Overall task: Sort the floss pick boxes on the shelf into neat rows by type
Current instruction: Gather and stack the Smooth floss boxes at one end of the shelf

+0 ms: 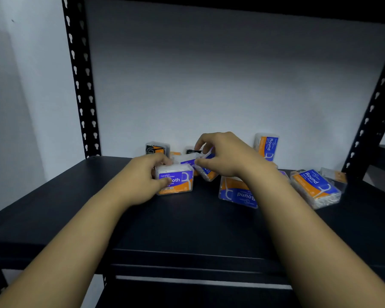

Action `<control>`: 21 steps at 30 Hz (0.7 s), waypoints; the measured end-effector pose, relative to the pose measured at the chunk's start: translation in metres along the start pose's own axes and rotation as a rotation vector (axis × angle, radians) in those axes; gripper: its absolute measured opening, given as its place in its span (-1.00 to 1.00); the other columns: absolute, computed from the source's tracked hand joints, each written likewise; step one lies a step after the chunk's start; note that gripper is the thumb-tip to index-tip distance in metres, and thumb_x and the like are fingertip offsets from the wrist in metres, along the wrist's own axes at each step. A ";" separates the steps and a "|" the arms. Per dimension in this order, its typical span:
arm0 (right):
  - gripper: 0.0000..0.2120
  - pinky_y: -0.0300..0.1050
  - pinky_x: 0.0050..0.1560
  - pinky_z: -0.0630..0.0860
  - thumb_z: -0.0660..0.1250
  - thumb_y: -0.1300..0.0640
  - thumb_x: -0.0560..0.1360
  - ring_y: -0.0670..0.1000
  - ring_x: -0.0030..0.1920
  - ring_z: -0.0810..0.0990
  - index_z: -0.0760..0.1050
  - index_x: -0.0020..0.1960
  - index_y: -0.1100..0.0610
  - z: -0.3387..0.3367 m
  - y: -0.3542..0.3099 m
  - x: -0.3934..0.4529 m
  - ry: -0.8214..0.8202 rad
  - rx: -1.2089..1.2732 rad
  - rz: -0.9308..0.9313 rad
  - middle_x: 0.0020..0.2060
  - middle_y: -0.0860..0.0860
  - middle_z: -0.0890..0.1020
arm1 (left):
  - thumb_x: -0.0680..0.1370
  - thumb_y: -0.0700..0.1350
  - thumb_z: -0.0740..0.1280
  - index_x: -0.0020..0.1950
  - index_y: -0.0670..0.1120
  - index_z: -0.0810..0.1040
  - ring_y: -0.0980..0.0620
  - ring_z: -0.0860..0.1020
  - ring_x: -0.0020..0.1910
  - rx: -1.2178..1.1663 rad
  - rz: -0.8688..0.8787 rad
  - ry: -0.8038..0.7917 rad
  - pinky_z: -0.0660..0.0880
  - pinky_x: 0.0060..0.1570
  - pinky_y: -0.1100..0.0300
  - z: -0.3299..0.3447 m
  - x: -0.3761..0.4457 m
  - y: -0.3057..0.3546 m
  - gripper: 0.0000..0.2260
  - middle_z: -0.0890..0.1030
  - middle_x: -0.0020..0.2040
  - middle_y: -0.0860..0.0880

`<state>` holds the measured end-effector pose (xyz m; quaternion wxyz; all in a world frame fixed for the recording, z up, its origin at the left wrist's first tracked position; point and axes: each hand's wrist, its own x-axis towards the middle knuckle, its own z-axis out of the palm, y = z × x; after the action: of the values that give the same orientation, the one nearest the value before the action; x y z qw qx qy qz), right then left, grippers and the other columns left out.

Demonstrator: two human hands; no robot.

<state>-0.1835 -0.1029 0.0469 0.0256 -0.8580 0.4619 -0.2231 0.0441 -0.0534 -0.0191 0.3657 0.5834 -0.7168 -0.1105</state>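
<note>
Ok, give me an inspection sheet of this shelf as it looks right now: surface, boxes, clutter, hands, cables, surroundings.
Surface: black shelf, dark board, boxes gathered at the back.
Job's things: Smooth box upright at the front; tilted box held off the board; Round box standing on end by the wall; two more Round boxes lying flat at right; dark boxes at the back.
Clutter: nothing seen.
Hands: left hand grips the Smooth box; right hand pinches the tilted box.
Cables: nothing seen.
Surroundings: grey wall, slotted post.
</note>
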 end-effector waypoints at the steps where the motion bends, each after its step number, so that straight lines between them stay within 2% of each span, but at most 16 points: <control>1: -0.69 -0.12 0.01 0.56 0.46 -0.03 0.50 -0.06 0.04 0.59 0.60 0.23 -0.09 0.001 -0.001 0.003 -0.004 -0.003 -0.005 0.11 -0.08 0.64 | 0.49 -0.11 0.51 0.16 0.09 0.56 0.14 0.63 -0.04 -0.012 -0.030 0.019 0.60 -0.12 0.19 -0.003 0.000 -0.001 -0.71 0.63 0.07 0.06; 3: -0.65 -0.13 -0.03 0.53 0.46 0.04 0.49 -0.06 0.05 0.58 0.60 0.27 -0.09 0.004 -0.004 0.012 -0.028 -0.023 -0.008 0.15 -0.07 0.65 | 0.45 -0.14 0.51 0.09 0.09 0.57 0.08 0.65 -0.09 -0.010 -0.094 0.040 0.63 -0.07 0.08 -0.011 0.001 -0.007 -0.73 0.66 0.01 0.03; 6: -0.59 -0.15 -0.07 0.48 0.46 0.11 0.46 -0.06 0.06 0.55 0.59 0.30 -0.10 0.010 -0.009 0.026 -0.066 -0.097 0.009 0.20 -0.08 0.64 | 0.43 -0.15 0.53 0.07 0.09 0.56 0.06 0.64 -0.11 0.012 -0.146 0.015 0.63 -0.06 0.08 -0.023 0.004 -0.013 -0.71 0.65 0.01 0.04; 9: -0.54 -0.08 0.04 0.57 0.46 0.13 0.43 -0.04 0.16 0.57 0.57 0.30 -0.13 0.018 -0.012 0.037 -0.079 -0.151 0.037 0.23 -0.11 0.63 | 0.41 -0.08 0.57 0.12 0.06 0.56 0.07 0.62 -0.03 0.090 -0.109 -0.052 0.60 0.03 0.10 -0.030 0.010 -0.009 -0.66 0.63 0.08 0.05; 11: -0.50 -0.06 0.07 0.57 0.44 0.17 0.41 -0.03 0.24 0.56 0.56 0.32 -0.12 0.023 -0.016 0.043 -0.078 -0.211 0.055 0.25 -0.10 0.62 | 0.40 -0.03 0.58 0.14 0.06 0.57 0.06 0.61 0.00 0.163 -0.068 -0.114 0.57 0.02 0.14 -0.034 0.016 -0.004 -0.64 0.61 0.10 0.06; 14: -0.47 0.05 0.22 0.50 0.45 0.16 0.40 0.04 0.33 0.51 0.54 0.34 -0.16 0.029 -0.019 0.051 -0.062 -0.318 0.059 0.30 -0.06 0.59 | 0.39 0.05 0.58 0.13 0.09 0.58 0.12 0.59 -0.08 0.263 -0.036 -0.217 0.53 -0.04 0.18 -0.043 0.027 0.003 -0.64 0.61 0.07 0.10; 16: -0.49 0.18 0.35 0.36 0.43 0.14 0.44 0.06 0.38 0.46 0.52 0.35 -0.18 0.034 -0.017 0.053 -0.083 -0.364 0.067 0.32 -0.05 0.58 | 0.38 0.08 0.58 0.10 0.10 0.59 0.10 0.61 -0.13 0.291 -0.026 -0.255 0.56 -0.04 0.14 -0.048 0.033 0.002 -0.66 0.63 0.03 0.11; 18: -0.50 0.23 0.40 0.25 0.41 0.10 0.48 0.07 0.41 0.42 0.49 0.38 -0.20 0.039 -0.016 0.052 -0.114 -0.389 0.071 0.33 -0.05 0.57 | 0.40 0.07 0.57 0.05 0.10 0.62 0.06 0.64 -0.13 0.234 -0.002 -0.279 0.59 -0.02 0.10 -0.050 0.036 -0.005 -0.73 0.67 -0.02 0.11; 21: -0.57 0.24 0.43 0.21 0.37 0.05 0.53 0.11 0.39 0.38 0.45 0.38 -0.16 0.039 -0.017 0.047 -0.116 -0.385 0.063 0.25 0.03 0.57 | 0.45 0.02 0.55 0.03 0.07 0.65 0.05 0.68 -0.12 0.076 0.011 -0.298 0.61 0.03 0.05 -0.047 0.032 -0.016 -0.80 0.72 -0.07 0.07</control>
<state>-0.1323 -0.1377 0.0329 -0.1054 -0.8436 0.5203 -0.0800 0.0853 -0.0752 0.0176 0.2334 0.5699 -0.7701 -0.1665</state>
